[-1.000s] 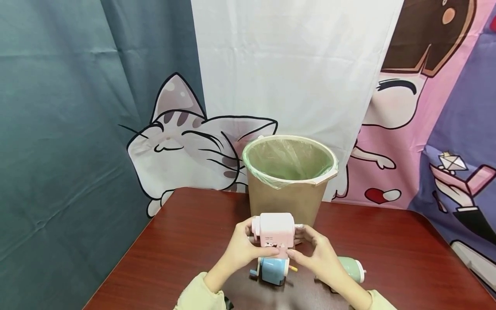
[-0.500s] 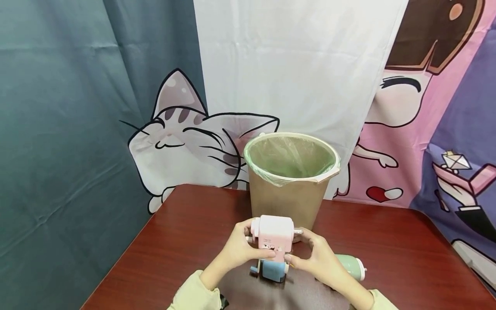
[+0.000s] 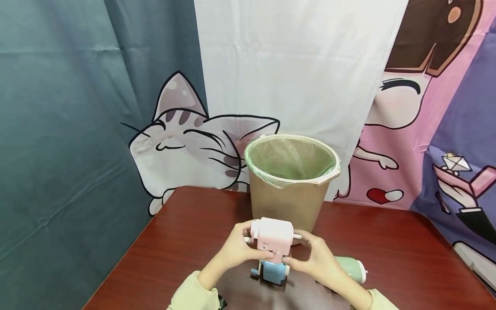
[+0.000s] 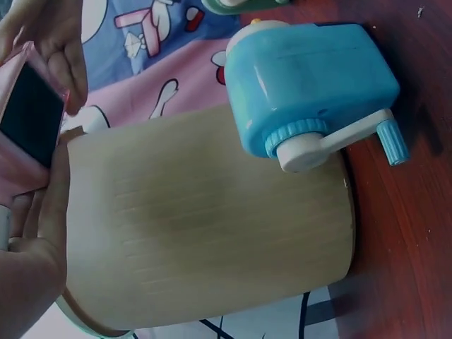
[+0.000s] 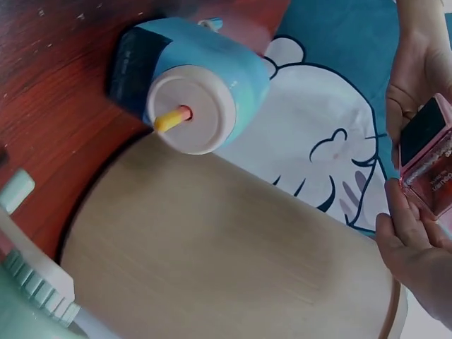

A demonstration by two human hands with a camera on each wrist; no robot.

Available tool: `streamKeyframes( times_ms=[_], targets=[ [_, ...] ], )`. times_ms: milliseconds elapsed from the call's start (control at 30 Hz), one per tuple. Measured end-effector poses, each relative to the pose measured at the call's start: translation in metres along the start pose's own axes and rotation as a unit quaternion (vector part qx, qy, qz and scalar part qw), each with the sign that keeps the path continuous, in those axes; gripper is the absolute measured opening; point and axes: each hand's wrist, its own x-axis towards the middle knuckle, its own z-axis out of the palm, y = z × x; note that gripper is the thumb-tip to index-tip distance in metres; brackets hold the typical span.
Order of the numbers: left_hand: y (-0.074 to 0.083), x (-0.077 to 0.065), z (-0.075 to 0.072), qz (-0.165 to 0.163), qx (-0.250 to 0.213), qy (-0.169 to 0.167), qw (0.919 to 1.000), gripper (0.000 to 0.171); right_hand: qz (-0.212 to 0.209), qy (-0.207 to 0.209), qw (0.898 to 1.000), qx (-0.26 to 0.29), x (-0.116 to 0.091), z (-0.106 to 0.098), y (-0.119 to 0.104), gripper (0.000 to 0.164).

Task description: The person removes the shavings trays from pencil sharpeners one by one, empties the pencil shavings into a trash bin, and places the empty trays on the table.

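Over the table, a pink hand-crank pencil sharpener [image 3: 274,236] is held up between both hands, with small printed figures low on its front. My left hand [image 3: 236,249] grips its left side, thumb across the front. The right hand [image 3: 319,258] grips the opposite side, its thumb near the lower front corner. In the left wrist view the dark underside of the pink sharpener [image 4: 32,113] shows. Below it stands a blue pencil sharpener [image 3: 273,272] on the table, its top hidden in the head view. A yellow pencil [image 5: 173,119] sticks out of the blue one.
A tan bin [image 3: 288,200] with a clear green-tinted liner stands behind the hands. A green pencil sharpener [image 3: 352,269] lies to the right, partly covered by the right forearm. The red-brown table [image 3: 193,224] meets printed curtains at the back.
Both hands have brought the pink sharpener slightly lower, and it now hides more of the blue sharpener's top and the pencil. Their hold looks the same.
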Motion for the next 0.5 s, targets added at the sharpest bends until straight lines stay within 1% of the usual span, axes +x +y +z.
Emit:
streamKeyframes(
  times_ms=[67,133,200,300,367,500],
  targets=[
    [-0.0003,0.0021,-0.0015,0.000,-0.015,-0.017,0.9997,0.043,-0.004,-0.005,1.000,-0.008,0.0007,-0.0019,0.0000,0.044],
    [0.0001,0.0030,-0.0015,-0.007,-0.024,-0.022,0.9995,0.044,-0.008,-0.008,1.000,-0.007,0.0010,-0.0028,0.0004,0.043],
    [0.0010,0.0027,-0.0002,-0.015,-0.028,-0.015,0.9994,0.042,-0.012,-0.004,1.000,0.001,0.0009,-0.0028,0.0010,0.043],
    [0.0027,0.0013,0.0024,-0.022,-0.017,0.001,0.9996,0.040,-0.012,0.006,1.000,0.017,-0.0002,-0.0018,0.0022,0.041],
    [0.0038,0.0007,0.0038,-0.020,-0.005,0.008,0.9998,0.038,-0.011,0.014,0.999,0.026,-0.0011,-0.0010,0.0029,0.040],
    [0.0056,0.0008,0.0052,-0.014,0.016,0.012,0.9997,0.038,-0.010,0.023,0.999,0.034,-0.0021,-0.0005,0.0039,0.039]
  ],
)
